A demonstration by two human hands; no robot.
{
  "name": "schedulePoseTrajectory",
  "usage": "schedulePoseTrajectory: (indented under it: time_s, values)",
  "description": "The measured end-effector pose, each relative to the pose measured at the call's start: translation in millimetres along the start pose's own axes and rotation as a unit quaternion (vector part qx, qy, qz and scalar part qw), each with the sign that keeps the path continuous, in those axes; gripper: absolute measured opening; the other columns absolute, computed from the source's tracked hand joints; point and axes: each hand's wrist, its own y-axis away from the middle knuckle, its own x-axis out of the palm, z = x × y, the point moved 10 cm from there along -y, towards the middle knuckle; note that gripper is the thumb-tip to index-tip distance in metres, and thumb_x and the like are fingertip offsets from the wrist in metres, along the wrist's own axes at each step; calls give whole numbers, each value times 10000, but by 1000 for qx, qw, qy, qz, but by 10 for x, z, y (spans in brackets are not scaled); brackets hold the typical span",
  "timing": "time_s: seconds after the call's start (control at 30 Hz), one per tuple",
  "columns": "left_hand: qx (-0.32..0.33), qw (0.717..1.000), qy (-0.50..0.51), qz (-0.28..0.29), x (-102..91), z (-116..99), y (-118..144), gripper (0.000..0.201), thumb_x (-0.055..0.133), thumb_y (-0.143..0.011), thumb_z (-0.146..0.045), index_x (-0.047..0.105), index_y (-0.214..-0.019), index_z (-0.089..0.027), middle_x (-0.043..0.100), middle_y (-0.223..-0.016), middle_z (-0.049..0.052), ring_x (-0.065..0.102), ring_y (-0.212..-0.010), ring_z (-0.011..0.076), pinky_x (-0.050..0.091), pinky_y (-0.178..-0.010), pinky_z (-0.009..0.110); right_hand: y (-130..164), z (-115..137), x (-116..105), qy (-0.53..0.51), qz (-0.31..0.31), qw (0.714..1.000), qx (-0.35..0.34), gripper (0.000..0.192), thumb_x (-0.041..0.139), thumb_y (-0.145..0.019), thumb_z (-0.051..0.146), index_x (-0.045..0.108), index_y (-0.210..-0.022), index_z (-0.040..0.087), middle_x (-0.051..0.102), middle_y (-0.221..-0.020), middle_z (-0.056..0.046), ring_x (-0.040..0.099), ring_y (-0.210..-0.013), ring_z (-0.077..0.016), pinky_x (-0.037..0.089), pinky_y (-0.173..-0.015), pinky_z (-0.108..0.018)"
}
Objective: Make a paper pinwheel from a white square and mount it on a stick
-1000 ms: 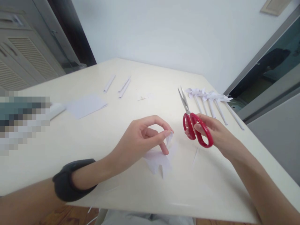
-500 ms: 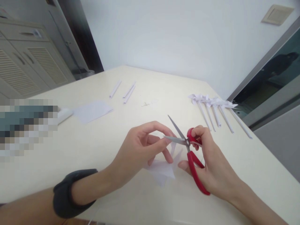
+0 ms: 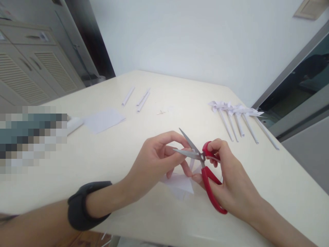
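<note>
My left hand (image 3: 159, 157) pinches a piece of white paper (image 3: 181, 183) with loose pointed flaps, just above the table (image 3: 115, 154). In my right hand (image 3: 231, 178) are red-handled scissors (image 3: 212, 192), their blades spread apart and pointing left. One blade crosses in front of my left thumb and fingertips; whether any paper lies between the blades I cannot tell. My right thumb tip reaches the edge of the paper near my left fingers. A dark band is on my left wrist.
At the right lie several paper pinwheels (image 3: 238, 109) on rolled sticks. Rolled paper tubes (image 3: 143, 99) and small scraps (image 3: 161, 112) are farther back. Flat white sheets (image 3: 104, 120) lie at left, beside a pixelated area. A wall (image 3: 164, 41) stands behind the table.
The scissors and my right hand have moved slightly left, closer to my left fingers. My right thumb has come up to the paper. The whole view has shifted a little.
</note>
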Motion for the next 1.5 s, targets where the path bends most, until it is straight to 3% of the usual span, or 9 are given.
schedulePoseTrajectory:
  time_s: [0.4, 0.7, 0.83, 0.97, 1.03, 1.13, 1.23, 1.33, 1.5]
  values:
    - [16, 1000, 4, 5, 16, -36, 2, 121, 556, -777, -85, 586, -815, -196, 653, -554, -39, 545, -443, 65, 337, -378, 127, 19, -26, 12, -1, -1, 1000, 17, 384, 678, -668, 171, 398, -917, 255, 518, -838, 24, 468, -695, -143, 426, -605, -276]
    - [35, 999, 5, 16, 27, -37, 3, 34, 562, -843, -193, 595, -841, -203, 662, -615, -14, 629, -557, 112, 372, -399, 147, 26, -56, -28, 3, 0, 999, 50, 372, 710, -668, 222, 400, -871, 256, 526, -784, 46, 451, -623, -124, 399, -545, -252]
    - [45, 998, 24, 33, 70, -35, 4, 33, 593, -847, -243, 608, -841, -214, 626, -654, -30, 616, -576, 98, 393, -426, 152, 29, -99, 73, -80, 44, 993, 77, 328, 698, -710, 252, 375, -772, 246, 485, -654, 78, 403, -549, -103, 374, -517, -236]
    - [40, 998, 22, 32, 82, -47, 0, 41, 612, -840, -244, 611, -810, -214, 619, -745, -45, 559, -566, 41, 374, -447, 120, 10, -142, 202, -212, 107, 968, 84, 227, 604, -817, 318, 391, -785, 246, 486, -710, 65, 409, -551, -90, 365, -495, -221]
    - [42, 999, 15, 31, 84, -67, -2, 62, 616, -837, -231, 608, -782, -205, 631, -850, -46, 538, -592, 26, 359, -455, 111, -34, -202, 167, -240, 103, 962, 85, 207, 560, -851, 354, 394, -790, 247, 462, -729, 64, 408, -541, -83, 373, -495, -220]
    - [34, 998, 17, 44, 109, -58, -7, 55, 597, -853, -227, 600, -802, -205, 645, -916, -47, 530, -627, 24, 383, -505, 111, -106, -402, 48, -168, 80, 975, 117, 182, 536, -862, 373, 411, -814, 250, 497, -761, 56, 470, -577, -95, 417, -549, -245]
    - [29, 998, 4, 54, 128, -29, -17, 66, 578, -867, -250, 587, -821, -203, 655, -884, -35, 543, -678, 46, 417, -583, 138, -155, -617, -75, 24, 63, 987, 145, 164, 550, -838, 374, 458, -896, 252, 590, -841, 19, 557, -687, -149, 444, -588, -286]
    - [34, 997, -41, 54, 126, -8, -37, 112, 577, -863, -303, 583, -815, -203, 633, -848, -22, 544, -729, 83, 414, -605, 182, -203, -712, -85, 172, 59, 977, 114, 182, 540, -827, 379, 502, -926, 231, 614, -873, -20, 579, -703, -182, 451, -565, -306]
    - [39, 987, -147, 51, 105, -28, -78, 138, 540, -875, -326, 584, -823, -206, 618, -853, -18, 546, -752, 117, 411, -639, 249, -230, -763, 34, 206, 73, 974, 66, 178, 548, -823, 295, 555, -977, 206, 599, -983, -64, 590, -861, -221, 477, -704, -346]
